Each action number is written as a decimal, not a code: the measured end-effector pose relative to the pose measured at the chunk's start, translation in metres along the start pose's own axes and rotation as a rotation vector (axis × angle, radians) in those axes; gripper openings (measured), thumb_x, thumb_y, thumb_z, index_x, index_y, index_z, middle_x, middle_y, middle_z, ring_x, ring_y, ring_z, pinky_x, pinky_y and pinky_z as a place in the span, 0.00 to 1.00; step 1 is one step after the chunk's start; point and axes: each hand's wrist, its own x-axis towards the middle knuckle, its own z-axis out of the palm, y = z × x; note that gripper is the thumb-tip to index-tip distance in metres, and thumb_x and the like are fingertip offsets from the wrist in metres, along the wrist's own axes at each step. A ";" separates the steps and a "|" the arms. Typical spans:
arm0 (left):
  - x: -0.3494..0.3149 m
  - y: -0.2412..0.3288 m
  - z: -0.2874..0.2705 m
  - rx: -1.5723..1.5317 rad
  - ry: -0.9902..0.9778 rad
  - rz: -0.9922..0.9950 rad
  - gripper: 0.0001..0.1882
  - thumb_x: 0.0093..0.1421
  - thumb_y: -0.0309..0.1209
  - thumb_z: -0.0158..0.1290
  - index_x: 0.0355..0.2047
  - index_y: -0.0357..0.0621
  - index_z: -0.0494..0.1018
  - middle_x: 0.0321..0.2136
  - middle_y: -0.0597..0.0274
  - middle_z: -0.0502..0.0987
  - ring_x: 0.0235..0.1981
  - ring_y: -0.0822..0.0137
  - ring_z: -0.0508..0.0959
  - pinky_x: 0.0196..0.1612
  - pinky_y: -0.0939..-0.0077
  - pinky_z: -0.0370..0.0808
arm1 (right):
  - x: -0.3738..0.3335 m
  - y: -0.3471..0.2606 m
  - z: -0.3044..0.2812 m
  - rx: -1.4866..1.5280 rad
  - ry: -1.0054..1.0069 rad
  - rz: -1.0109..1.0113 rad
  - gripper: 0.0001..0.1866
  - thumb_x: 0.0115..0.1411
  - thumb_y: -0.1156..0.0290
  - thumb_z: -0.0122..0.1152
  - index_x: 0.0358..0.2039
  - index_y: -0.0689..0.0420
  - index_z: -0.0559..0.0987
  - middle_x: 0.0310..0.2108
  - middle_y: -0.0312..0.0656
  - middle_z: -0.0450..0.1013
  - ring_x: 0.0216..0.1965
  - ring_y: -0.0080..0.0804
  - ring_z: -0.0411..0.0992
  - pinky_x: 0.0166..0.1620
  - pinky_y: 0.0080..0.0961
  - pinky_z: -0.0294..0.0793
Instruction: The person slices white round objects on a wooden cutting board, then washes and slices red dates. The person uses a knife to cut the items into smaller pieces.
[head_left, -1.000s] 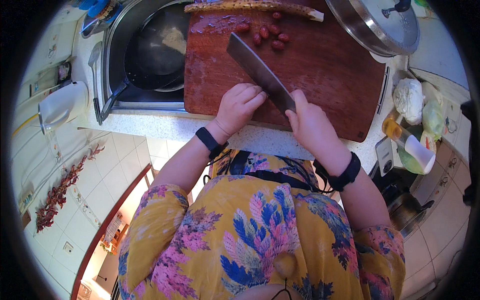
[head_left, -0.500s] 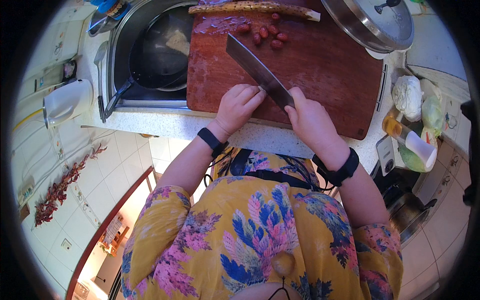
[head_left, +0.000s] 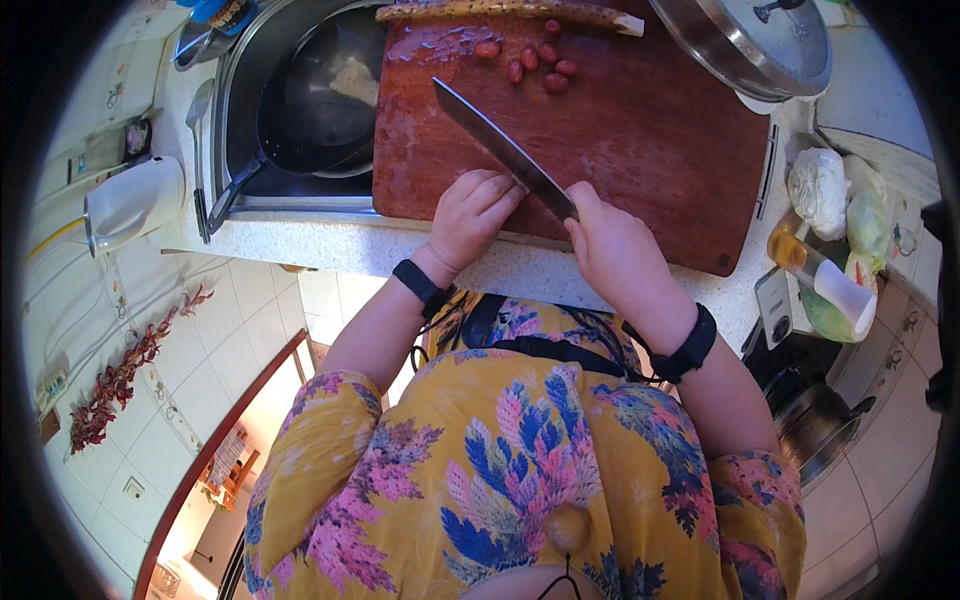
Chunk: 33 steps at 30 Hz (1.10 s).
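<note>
My right hand (head_left: 612,245) grips the handle of a long kitchen knife (head_left: 495,145), whose blade points up and left over a reddish wooden cutting board (head_left: 660,130). My left hand (head_left: 472,212) rests at the board's near edge with its fingertips against the blade near the handle. Several small red round pieces (head_left: 535,60) lie at the board's far side, beyond the knife tip. A long yellowish-brown strip (head_left: 500,10) lies along the far edge of the board.
A dark pan (head_left: 315,95) sits in the sink left of the board. A metal pot lid (head_left: 745,40) is at the back right. A white kettle (head_left: 135,200) stands far left. Cabbage (head_left: 820,190), a bottle (head_left: 800,262) and a pot (head_left: 815,425) are at right.
The view has shifted slightly; the hands and knife sit a little nearer the board's front edge. The grip on the knife is unchanged.
</note>
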 end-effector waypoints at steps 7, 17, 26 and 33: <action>-0.001 0.000 0.000 -0.063 0.055 -0.027 0.13 0.46 0.24 0.55 0.35 0.42 0.76 0.37 0.57 0.77 0.38 0.56 0.77 0.41 0.67 0.76 | -0.004 -0.004 0.005 -0.015 0.009 -0.017 0.07 0.62 0.75 0.50 0.41 0.58 0.66 0.33 0.57 0.75 0.34 0.58 0.75 0.35 0.49 0.75; -0.001 -0.002 0.002 -0.079 0.037 -0.049 0.14 0.48 0.25 0.55 0.38 0.43 0.76 0.37 0.58 0.76 0.40 0.58 0.76 0.45 0.67 0.75 | -0.010 -0.008 0.004 -0.006 -0.002 0.017 0.08 0.62 0.75 0.51 0.42 0.58 0.66 0.32 0.56 0.75 0.35 0.58 0.74 0.35 0.48 0.74; 0.002 0.003 0.001 -0.072 0.051 -0.081 0.11 0.48 0.24 0.56 0.35 0.43 0.76 0.35 0.60 0.76 0.38 0.59 0.76 0.43 0.68 0.74 | -0.013 -0.005 0.008 -0.015 -0.010 0.040 0.08 0.63 0.74 0.50 0.42 0.57 0.66 0.31 0.57 0.74 0.34 0.59 0.74 0.34 0.49 0.73; 0.004 0.003 0.002 -0.086 0.071 -0.072 0.11 0.47 0.24 0.57 0.34 0.42 0.75 0.34 0.59 0.75 0.38 0.58 0.76 0.42 0.68 0.74 | -0.007 -0.007 0.007 0.033 -0.053 0.101 0.08 0.63 0.74 0.51 0.42 0.59 0.65 0.28 0.59 0.74 0.33 0.60 0.74 0.34 0.49 0.73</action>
